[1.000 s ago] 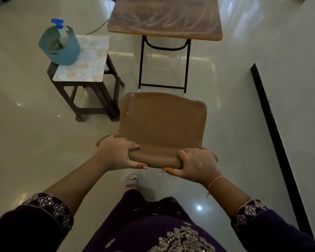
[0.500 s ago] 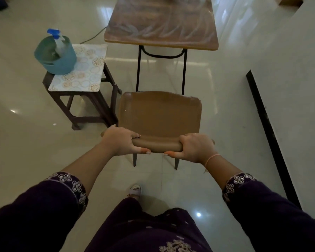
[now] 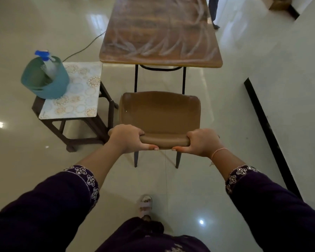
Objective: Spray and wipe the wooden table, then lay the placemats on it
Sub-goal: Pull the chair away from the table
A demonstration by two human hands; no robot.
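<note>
The wooden table [image 3: 160,31] stands ahead on black folding legs, its top streaked with pale smear marks. In front of it is a brown chair [image 3: 160,113]. My left hand [image 3: 128,139] and my right hand [image 3: 201,142] both grip the top edge of the chair's backrest. To the left, a patterned placemat [image 3: 76,95] lies on a dark stool [image 3: 91,130]. On the placemat sits a teal basket [image 3: 45,84] with a blue-nozzled spray bottle [image 3: 47,62] standing in it.
The floor is glossy cream tile with a black cable [image 3: 84,49] running across it at upper left. A low white ledge with a black base strip [image 3: 267,131] runs along the right. Someone's leg [image 3: 213,11] shows beyond the table. My sandalled foot [image 3: 145,204] is below the chair.
The chair has gone forward toward the table, and its rear legs now show standing on the floor. My arms have stretched out with it, both hands still gripping the backrest.
</note>
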